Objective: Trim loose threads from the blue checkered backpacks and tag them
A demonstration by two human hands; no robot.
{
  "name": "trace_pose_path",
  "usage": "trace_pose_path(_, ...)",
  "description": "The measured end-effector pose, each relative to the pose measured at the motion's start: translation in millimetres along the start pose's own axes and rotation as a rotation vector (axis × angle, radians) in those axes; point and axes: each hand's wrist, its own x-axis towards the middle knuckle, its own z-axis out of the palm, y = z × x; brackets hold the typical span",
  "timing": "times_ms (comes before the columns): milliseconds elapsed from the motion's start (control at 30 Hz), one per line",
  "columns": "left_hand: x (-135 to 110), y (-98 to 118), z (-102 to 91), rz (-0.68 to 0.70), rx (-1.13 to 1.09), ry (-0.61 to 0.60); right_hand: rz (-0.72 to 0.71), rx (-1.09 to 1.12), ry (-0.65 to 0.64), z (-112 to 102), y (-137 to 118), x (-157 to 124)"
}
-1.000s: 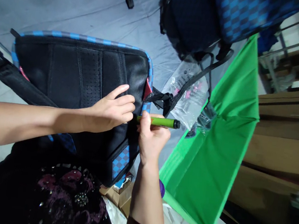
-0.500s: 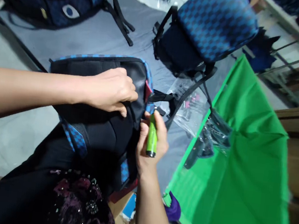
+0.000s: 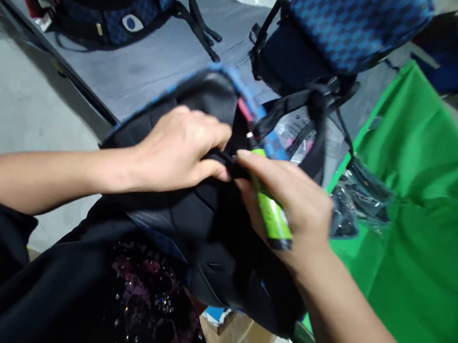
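A black backpack (image 3: 166, 208) with blue checkered edging lies across my lap, its black inner or back side towards me. My left hand (image 3: 179, 149) is closed in a pinch on a narrow black strap (image 3: 224, 160) of it. Facing it, my right hand (image 3: 292, 201) grips a lime-green cylinder (image 3: 269, 215) with a black end and a small metal tip, its exact kind unclear. Thumb and fingers of that hand also meet the black strap. A red patch (image 3: 245, 108) shows on the bag's far edge. Motion blurs the bag.
On the grey table (image 3: 128, 73) stand a blue-checkered backpack (image 3: 355, 31) and another backpack with an eye design (image 3: 118, 19). A green fabric bin (image 3: 423, 217) at the right holds plastic-wrapped items (image 3: 359, 198). Below me is a cardboard box (image 3: 247, 341).
My hands have come together at the black strap, and the left now pinches it. The right hand has turned, tilting the green cylinder. The bag has shifted and rotated; the view has moved.
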Motion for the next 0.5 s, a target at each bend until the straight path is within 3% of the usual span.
trace_pose_path(67,-12.2,-6.6,16.2,0.035,-0.075,-0.056,0.032,-0.022,-0.057,17.2,-1.3,-11.3)
trace_pose_path(167,-15.0,-20.1,17.1,0.103,-0.185,-0.064,0.023,-0.07,-0.04,39.1,-0.4,-28.9)
trace_pose_path(233,-0.5,-29.5,8.7,0.121,-0.154,0.044,0.031,-0.07,0.014,46.9,3.3,-35.8)
trace_pose_path(300,23.4,-37.0,4.5,0.157,-0.08,0.055,0.034,-0.055,0.055,49.8,5.7,-38.8)
trace_pose_path(433,68.2,-42.0,27.4,0.157,0.031,-0.243,0.081,-0.004,0.042,49.7,-4.6,-44.2)
trace_pose_path(500,78.0,-41.4,46.3,0.128,0.106,-0.279,0.083,0.0,-0.046,49.7,-12.0,-48.2)
